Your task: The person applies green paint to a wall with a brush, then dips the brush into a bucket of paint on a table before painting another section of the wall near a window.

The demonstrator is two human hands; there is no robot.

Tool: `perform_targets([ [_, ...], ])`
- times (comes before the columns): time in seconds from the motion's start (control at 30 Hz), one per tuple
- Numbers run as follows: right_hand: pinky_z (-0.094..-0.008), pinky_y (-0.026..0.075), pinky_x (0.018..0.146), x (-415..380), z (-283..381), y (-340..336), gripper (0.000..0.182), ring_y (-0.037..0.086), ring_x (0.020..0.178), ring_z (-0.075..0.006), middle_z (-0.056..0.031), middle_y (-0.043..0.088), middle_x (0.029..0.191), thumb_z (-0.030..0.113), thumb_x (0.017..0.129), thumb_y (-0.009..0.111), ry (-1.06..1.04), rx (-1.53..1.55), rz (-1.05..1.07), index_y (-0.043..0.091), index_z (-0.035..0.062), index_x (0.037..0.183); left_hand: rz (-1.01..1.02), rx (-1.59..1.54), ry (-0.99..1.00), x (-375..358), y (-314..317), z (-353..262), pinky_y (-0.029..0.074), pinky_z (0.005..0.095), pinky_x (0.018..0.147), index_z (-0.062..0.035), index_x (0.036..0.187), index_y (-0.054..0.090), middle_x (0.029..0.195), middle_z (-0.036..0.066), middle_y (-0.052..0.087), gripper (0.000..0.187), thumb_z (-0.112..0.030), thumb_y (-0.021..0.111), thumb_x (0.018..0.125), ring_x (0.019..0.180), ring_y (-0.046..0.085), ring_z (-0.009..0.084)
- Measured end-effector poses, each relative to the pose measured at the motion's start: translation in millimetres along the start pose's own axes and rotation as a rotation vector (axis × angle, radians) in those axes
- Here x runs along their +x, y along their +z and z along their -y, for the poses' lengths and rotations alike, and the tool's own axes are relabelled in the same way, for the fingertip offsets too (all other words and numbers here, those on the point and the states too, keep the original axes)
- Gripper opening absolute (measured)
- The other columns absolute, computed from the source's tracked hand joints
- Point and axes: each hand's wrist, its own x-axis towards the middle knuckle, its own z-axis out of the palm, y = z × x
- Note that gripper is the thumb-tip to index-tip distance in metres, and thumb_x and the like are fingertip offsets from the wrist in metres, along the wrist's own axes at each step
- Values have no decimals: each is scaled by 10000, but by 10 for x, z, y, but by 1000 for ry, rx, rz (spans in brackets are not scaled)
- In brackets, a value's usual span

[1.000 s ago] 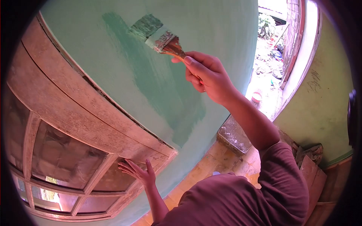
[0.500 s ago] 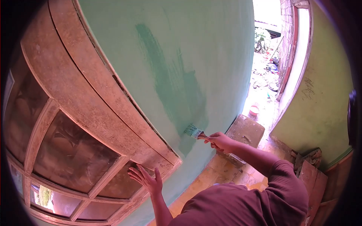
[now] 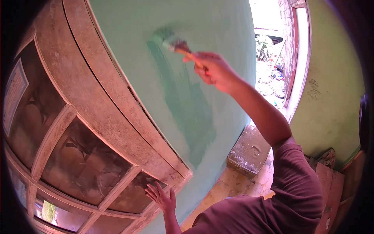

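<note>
My right hand (image 3: 213,71) is closed around the handle of a paintbrush (image 3: 180,48), which is blurred by motion. Its bristles are up at the top end of a darker green wet patch (image 3: 188,113) on the light green wall (image 3: 222,31). Lower down, my left hand (image 3: 161,198) is held with its fingers spread and nothing in it. It overlaps the corner of a brown wooden window frame (image 3: 126,150) with glass panes.
A worn box-like block (image 3: 249,150) stands on the tiled floor (image 3: 224,185) near the wall's far end. Beyond it a bright doorway (image 3: 269,66) leads outside. Wooden boards (image 3: 329,191) lean at the right, below another green wall (image 3: 331,78).
My right hand has swept the brush from the lower end of the wet patch up to its top. My left hand, still spread, has shifted slightly down and right in view.
</note>
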Motion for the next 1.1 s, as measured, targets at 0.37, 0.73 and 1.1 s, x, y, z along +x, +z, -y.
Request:
perform_targets([
  [0.37,-255,182,340,-1607,-1844,-225,334,294,364,-69,4,403,547,327,946,518,806,-60,-94,592,9,1017,161,-54,71,-177,-85,235,76,596,1092,-63,1433,280,1510,242,97,765,-379,588,808,1371,60,490],
  [0.73,-248,164,353,-781,-465,240,294,255,377,-60,27,349,533,264,965,483,461,-13,-17,582,-9,1016,157,17,64,-183,-39,217,52,607,1087,-87,1434,289,1515,241,70,779,-370,602,779,1375,39,489],
  [1.1,-247,218,359,-664,-1082,348,361,317,394,-61,29,392,552,358,963,485,278,34,-115,597,19,1019,153,22,79,-191,-55,233,59,607,1086,-84,1418,322,1518,236,59,758,-372,606,776,1378,35,483],
])
